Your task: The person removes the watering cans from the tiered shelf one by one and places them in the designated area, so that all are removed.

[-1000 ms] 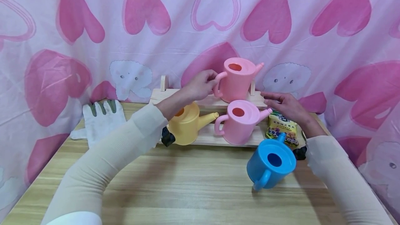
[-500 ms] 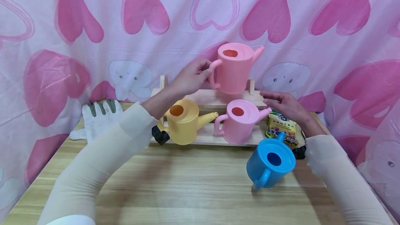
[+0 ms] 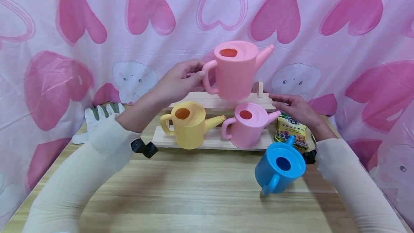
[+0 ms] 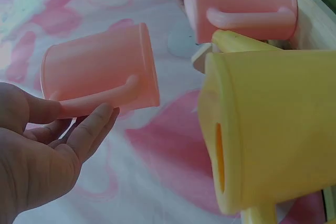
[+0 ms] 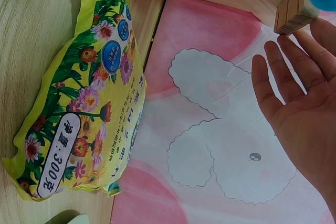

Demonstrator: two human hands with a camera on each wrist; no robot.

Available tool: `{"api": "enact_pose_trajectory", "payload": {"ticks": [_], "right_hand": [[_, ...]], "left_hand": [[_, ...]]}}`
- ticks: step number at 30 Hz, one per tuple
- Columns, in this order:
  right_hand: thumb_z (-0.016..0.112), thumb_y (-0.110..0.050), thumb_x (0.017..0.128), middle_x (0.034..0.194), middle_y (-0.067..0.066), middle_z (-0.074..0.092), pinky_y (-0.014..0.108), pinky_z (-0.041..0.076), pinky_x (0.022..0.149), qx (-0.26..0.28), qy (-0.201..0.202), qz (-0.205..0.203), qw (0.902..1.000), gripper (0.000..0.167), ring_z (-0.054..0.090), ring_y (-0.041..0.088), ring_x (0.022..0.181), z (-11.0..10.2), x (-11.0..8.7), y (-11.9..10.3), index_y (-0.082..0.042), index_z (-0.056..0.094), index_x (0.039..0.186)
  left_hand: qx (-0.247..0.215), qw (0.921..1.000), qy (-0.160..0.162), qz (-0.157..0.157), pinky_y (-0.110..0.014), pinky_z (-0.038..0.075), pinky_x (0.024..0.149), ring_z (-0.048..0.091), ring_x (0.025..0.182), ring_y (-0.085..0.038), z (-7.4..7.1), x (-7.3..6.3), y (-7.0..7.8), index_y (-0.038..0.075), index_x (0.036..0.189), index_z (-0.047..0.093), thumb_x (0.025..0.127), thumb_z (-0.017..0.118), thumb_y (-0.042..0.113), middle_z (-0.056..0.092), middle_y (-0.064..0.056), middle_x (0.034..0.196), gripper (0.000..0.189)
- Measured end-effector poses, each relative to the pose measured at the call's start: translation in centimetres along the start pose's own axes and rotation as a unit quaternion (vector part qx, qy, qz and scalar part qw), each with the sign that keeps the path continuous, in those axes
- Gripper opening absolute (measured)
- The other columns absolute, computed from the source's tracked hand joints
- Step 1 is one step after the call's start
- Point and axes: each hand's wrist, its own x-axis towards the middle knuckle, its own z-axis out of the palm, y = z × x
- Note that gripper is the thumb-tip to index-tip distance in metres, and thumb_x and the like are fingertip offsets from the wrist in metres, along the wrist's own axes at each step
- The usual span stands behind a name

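Note:
My left hand [image 3: 179, 82] grips the handle of a coral-pink watering can [image 3: 236, 74], held up over the wooden rack's upper shelf [image 3: 265, 101]. In the left wrist view thumb and fingers close on the handle of that watering can [image 4: 102, 69]. My right hand [image 3: 294, 109] is at the right end of the upper shelf, its fingertips right at the board's edge. The right wrist view shows the straight fingers of this hand [image 5: 302, 98] beside the wooden end.
A yellow watering can [image 3: 189, 127] and a lighter pink one [image 3: 247, 127] stand on the lower shelf [image 3: 211, 141]. A blue watering can [image 3: 279, 168] is at the front right. Beside the rack lie a yellow flower-printed bag [image 3: 292, 132] and, at left, a white glove [image 3: 97, 118].
My left hand has lifted the coral-pink watering can off the upper shelf and brought it left and nearer. The right hand stays at the shelf's end.

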Motion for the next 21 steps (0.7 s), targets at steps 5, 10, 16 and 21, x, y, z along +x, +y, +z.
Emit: {"api": "enact_pose_trajectory", "payload": {"ticks": [5, 10, 16, 21], "right_hand": [[0.063, -0.042, 0.103, 0.156, 0.014, 0.046, 0.062, 0.046, 0.104, 0.001, 0.002, -0.002, 1.0, 0.061, 0.047, 0.042, 0.138, -0.1, 0.0, 0.1, -0.013, 0.049, 0.154], [0.063, -0.042, 0.103, 0.156, 0.014, 0.046, 0.063, 0.046, 0.103, 0.002, -0.001, 0.001, 1.0, 0.061, 0.048, 0.043, 0.137, -0.1, 0.0, 0.1, -0.013, 0.048, 0.155], [0.064, -0.042, 0.102, 0.156, 0.014, 0.046, 0.063, 0.046, 0.103, 0.003, -0.001, 0.004, 1.0, 0.062, 0.047, 0.042, 0.137, 0.0, 0.0, 0.2, -0.013, 0.048, 0.155], [0.064, -0.043, 0.102, 0.157, 0.013, 0.046, 0.062, 0.046, 0.103, 0.001, 0.001, 0.004, 1.0, 0.062, 0.046, 0.042, 0.139, -0.1, 0.1, 0.2, -0.013, 0.049, 0.154]], "left_hand": [[0.033, 0.9994, -0.005, 0.002, -0.038, 0.056, 0.096, 0.065, 0.116, -0.026, -0.8, -2.0, 0.4, 0.0, 0.127, 0.059, 0.108, 0.052, 0.01, 0.066, -0.017, 0.116, 0.023], [0.049, 0.9986, -0.021, -0.006, -0.044, 0.056, 0.095, 0.062, 0.12, -0.028, -1.2, -3.9, 0.4, -0.001, 0.13, 0.058, 0.108, 0.052, 0.008, 0.064, -0.013, 0.126, 0.024], [0.052, 0.9977, -0.042, -0.003, -0.046, 0.057, 0.092, 0.066, 0.113, -0.026, -1.6, -6.3, 0.1, -0.001, 0.129, 0.058, 0.107, 0.055, 0.007, 0.062, -0.015, 0.121, 0.024], [0.044, 0.9976, -0.049, 0.022, -0.046, 0.058, 0.089, 0.069, 0.108, -0.028, -1.4, -8.0, -0.4, -0.001, 0.126, 0.06, 0.104, 0.058, 0.002, 0.062, -0.017, 0.117, 0.022]]}}
